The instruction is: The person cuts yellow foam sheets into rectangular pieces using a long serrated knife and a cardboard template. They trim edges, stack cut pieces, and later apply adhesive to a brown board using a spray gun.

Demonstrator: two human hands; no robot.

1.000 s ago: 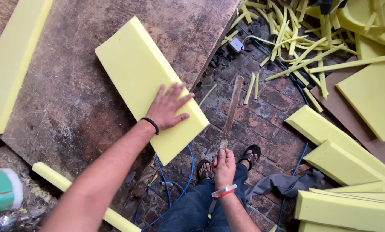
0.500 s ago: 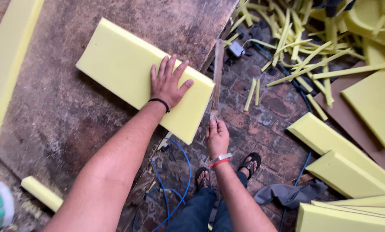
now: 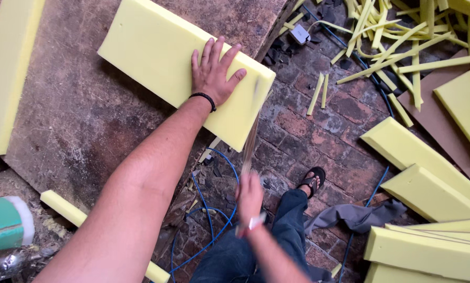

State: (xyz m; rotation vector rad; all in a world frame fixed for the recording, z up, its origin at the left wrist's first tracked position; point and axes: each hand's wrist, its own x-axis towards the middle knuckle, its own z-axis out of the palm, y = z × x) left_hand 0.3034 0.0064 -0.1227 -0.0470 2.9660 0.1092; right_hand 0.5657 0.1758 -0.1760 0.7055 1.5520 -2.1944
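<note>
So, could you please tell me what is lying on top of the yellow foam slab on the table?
The left hand lies flat on the foam slab, fingers spread, near the end overhanging the worn table. The rest of the top is bare. Whatever is under the palm is hidden.

Bare arms, black wristband (image 3: 203, 98), jeans (image 3: 256, 246) (dark blue), sandal (image 3: 312, 181)
</note>
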